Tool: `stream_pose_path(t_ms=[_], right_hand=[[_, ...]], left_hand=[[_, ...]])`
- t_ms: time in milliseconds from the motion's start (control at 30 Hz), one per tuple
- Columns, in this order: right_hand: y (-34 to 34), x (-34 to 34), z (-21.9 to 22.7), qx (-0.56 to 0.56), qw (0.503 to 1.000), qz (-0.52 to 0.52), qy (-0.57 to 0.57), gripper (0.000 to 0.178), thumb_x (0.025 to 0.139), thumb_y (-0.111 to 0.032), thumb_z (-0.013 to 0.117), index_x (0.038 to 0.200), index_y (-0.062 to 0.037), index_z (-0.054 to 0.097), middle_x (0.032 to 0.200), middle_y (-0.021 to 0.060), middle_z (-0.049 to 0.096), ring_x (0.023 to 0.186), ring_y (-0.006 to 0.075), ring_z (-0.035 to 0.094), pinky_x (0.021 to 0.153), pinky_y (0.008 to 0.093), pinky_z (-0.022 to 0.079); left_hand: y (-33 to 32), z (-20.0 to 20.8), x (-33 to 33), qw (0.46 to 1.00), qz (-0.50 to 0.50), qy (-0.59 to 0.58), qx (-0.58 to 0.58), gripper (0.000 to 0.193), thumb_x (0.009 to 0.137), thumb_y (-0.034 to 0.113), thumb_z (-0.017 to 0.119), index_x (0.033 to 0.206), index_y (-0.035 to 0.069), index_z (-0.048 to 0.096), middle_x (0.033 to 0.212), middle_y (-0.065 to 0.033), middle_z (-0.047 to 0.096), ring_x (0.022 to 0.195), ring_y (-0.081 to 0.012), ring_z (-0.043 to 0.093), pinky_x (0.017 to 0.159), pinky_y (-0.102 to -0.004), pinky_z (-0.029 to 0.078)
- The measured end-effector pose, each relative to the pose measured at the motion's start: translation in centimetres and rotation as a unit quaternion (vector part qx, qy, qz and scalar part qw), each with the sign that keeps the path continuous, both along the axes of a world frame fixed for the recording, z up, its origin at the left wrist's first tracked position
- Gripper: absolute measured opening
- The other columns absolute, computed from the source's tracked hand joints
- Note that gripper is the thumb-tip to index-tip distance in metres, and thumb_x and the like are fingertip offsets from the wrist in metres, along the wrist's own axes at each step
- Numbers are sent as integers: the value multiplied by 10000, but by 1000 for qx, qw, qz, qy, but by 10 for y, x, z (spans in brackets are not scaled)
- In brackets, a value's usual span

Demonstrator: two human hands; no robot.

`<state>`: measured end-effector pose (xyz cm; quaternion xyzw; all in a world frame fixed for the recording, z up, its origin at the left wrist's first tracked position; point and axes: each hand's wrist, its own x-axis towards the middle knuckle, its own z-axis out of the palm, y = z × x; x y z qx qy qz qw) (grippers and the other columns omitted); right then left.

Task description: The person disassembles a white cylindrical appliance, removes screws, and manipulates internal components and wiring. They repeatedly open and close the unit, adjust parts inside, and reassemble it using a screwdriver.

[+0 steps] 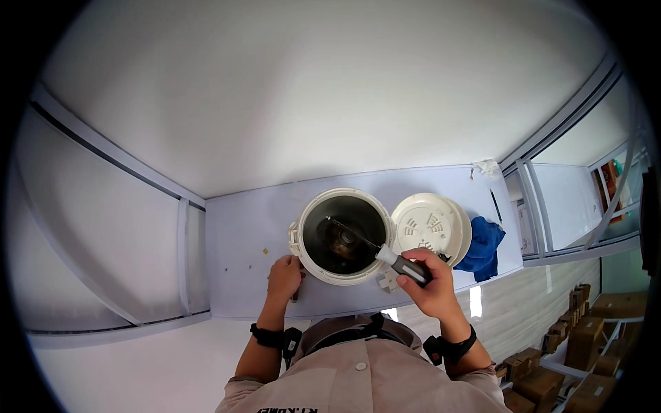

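Right hand (434,283) lower right of centre, fingers closed around a screwdriver (390,255), shaft slanting over the open pot (311,263) mid-frame, left hand (284,278) at the pot's lower left, its finger state unclear, lid (416,219) right.

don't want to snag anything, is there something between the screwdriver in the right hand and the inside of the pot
Nothing visible: the right hand holds the screwdriver with its shaft over the open mouth of the pot. The white round piece lies to the right, off the opening. The tip's depth is unclear.
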<state>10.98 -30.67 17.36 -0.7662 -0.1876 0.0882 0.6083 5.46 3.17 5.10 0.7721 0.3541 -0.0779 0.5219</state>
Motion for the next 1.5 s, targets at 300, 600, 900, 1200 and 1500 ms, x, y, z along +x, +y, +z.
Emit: stream_pose_path(t_ms=[300, 600, 900, 1200, 1500], right_hand=[[11, 1, 77, -61, 982, 39, -176, 435, 758, 66, 783, 1156, -50, 653, 1135, 168, 667, 914, 321, 685, 793, 358, 565], [41, 5, 83, -46, 981, 22, -188, 400, 802, 58, 779, 1166, -32, 641, 1157, 186, 704, 946, 353, 750, 777, 386, 614], [57, 8, 70, -94, 973, 33, -206, 437, 825, 6, 810, 1219, -27, 626, 1157, 182, 705, 947, 377, 731, 790, 416, 600], [76, 5, 58, -149, 964, 62, -212, 464, 836, -43, 815, 1260, -41, 625, 1169, 158, 704, 939, 374, 713, 814, 438, 581], [94, 8, 45, -164, 962, 65, -209, 452, 842, -39, 802, 1256, -39, 621, 1151, 131, 688, 921, 356, 711, 790, 447, 579]], left_hand=[[-11, 66, -7, 871, -42, -432, 231, 195, 875, -43, 699, 1051, 37, 729, 977, -120, 727, 821, -256, 671, 740, -370, 533], [-29, 102, 22, 833, -124, -505, 191, 277, 846, -122, 654, 1058, 37, 733, 1051, -139, 722, 949, -303, 682, 825, -363, 537], [-22, 115, 33, 841, -234, -460, 160, 265, 920, -76, 661, 1123, 55, 767, 1045, -114, 759, 939, -265, 702, 851, -364, 539], [-13, 115, 51, 835, -299, -442, 131, 269, 916, -52, 677, 1111, 98, 789, 1032, -52, 787, 931, -269, 700, 858, -392, 536], [-4, 114, 55, 815, -367, -438, 99, 320, 865, -79, 668, 1094, 110, 789, 1074, -30, 796, 946, -264, 706, 880, -408, 537]])
